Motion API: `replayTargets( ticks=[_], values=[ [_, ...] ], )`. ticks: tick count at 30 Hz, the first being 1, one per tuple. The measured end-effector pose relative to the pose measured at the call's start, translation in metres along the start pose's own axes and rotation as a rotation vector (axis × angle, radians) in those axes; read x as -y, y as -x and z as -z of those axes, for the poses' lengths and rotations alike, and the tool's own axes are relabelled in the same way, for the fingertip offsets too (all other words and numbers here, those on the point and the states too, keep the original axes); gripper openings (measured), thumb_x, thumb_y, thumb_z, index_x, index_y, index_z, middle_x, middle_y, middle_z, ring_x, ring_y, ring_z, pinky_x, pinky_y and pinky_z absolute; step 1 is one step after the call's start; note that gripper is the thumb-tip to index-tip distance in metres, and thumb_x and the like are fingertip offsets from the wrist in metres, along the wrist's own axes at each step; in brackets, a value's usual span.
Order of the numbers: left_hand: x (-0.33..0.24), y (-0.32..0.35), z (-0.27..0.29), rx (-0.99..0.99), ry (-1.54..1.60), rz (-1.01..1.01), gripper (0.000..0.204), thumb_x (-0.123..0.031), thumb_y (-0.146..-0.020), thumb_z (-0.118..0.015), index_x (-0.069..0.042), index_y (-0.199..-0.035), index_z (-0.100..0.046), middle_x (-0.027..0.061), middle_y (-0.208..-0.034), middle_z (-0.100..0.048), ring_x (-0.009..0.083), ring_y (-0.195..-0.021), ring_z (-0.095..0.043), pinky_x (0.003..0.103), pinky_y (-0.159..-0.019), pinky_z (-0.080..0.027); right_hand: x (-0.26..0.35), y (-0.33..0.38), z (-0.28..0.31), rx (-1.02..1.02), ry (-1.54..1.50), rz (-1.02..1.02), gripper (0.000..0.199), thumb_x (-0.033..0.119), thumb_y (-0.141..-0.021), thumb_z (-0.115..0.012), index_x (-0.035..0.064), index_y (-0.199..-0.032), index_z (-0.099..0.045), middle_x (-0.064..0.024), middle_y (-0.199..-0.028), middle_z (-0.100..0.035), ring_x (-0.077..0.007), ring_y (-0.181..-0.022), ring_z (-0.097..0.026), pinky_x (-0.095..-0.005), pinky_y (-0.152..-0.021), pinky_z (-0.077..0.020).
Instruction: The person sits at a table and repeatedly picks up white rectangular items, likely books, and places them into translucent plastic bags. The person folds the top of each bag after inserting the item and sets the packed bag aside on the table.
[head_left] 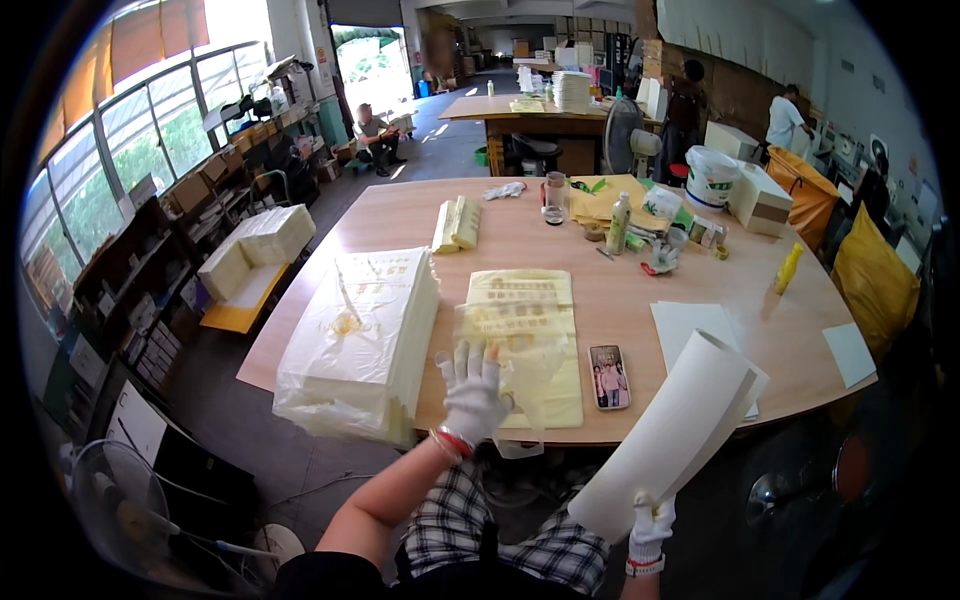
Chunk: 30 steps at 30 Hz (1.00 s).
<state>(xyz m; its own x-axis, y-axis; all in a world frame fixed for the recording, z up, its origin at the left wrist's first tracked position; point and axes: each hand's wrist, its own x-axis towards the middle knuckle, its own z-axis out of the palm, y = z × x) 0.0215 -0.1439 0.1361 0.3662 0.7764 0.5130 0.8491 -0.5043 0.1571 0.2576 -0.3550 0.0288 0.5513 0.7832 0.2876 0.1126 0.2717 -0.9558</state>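
My left hand, in a white glove, lies with fingers spread over a thin clear plastic bag. Beneath that bag is a flat pile of pale yellow printed bags. Low at the right, my gloved right hand is closed on the near end of a large curled white sheet, which slants up over the table's front edge. To the left of my left hand stands a tall stack of whitish printed bags with loose plastic around it. A phone with a lit screen lies between my hands.
Flat white sheets lie beyond the curled one. Farther back are folded yellow bags, a glass jar, a bottle, a yellow bottle, a white bucket and a box. A fan stands lower left.
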Motion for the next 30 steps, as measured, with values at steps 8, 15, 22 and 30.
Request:
replayTargets(
  ticks=[8, 15, 22, 30],
  values=[
    [0.045, -0.046, -0.048, 0.56, 1.363, 0.289, 0.038, -0.022, -0.087, -0.059, -0.005, -0.12, -0.052, 0.0073, -0.101, -0.064, 0.012, -0.079, -0.058, 0.029, -0.069, -0.047, 0.037, 0.0, -0.026, 0.35, 0.768, 0.369, 0.016, 0.008, -0.072, -0.061, 0.008, -0.087, -0.065, -0.0198, -0.102, -0.061, -0.037, -0.086, -0.061, -0.0417, -0.073, -0.0504],
    [-0.075, 0.03, -0.068, 0.522, 0.673, -0.147, 0.029, -0.023, -0.078, -0.06, -0.01, -0.103, -0.057, 0.0133, -0.084, -0.063, 0.0303, -0.081, -0.063, 0.04, -0.067, -0.05, -0.028, -0.069, -0.085, 0.681, 1.269, -0.156, 0.036, 0.033, -0.078, -0.056, 0.0097, -0.105, -0.054, -0.0168, -0.093, -0.064, -0.0355, -0.078, -0.063, -0.0469, -0.065, -0.0494],
    [0.03, 0.055, -0.149, 0.249, 0.447, -0.209, 0.039, -0.02, -0.079, -0.057, -0.01, -0.116, -0.051, 0.013, -0.089, -0.061, 0.0312, -0.085, -0.059, 0.041, -0.077, -0.047, -0.1, -0.118, -0.157, 0.021, 0.954, 0.322, 0.073, 0.049, -0.074, -0.065, 0.0093, -0.128, -0.037, -0.0211, -0.119, -0.05, -0.0439, -0.083, -0.058, -0.0504, -0.068, -0.0458],
    [0.129, 0.064, -0.151, 0.224, 0.631, 0.594, 0.039, -0.007, -0.079, -0.053, -0.005, -0.117, -0.048, 0.0153, -0.116, -0.047, 0.0278, -0.09, -0.055, 0.039, -0.08, -0.046, -0.152, -0.156, -0.152, 0.48, 1.255, -0.156, 0.06, 0.013, -0.074, -0.053, 0.0075, -0.13, -0.033, -0.021, -0.085, -0.062, -0.0375, -0.077, -0.062, -0.0517, -0.063, -0.0459]
  ],
)
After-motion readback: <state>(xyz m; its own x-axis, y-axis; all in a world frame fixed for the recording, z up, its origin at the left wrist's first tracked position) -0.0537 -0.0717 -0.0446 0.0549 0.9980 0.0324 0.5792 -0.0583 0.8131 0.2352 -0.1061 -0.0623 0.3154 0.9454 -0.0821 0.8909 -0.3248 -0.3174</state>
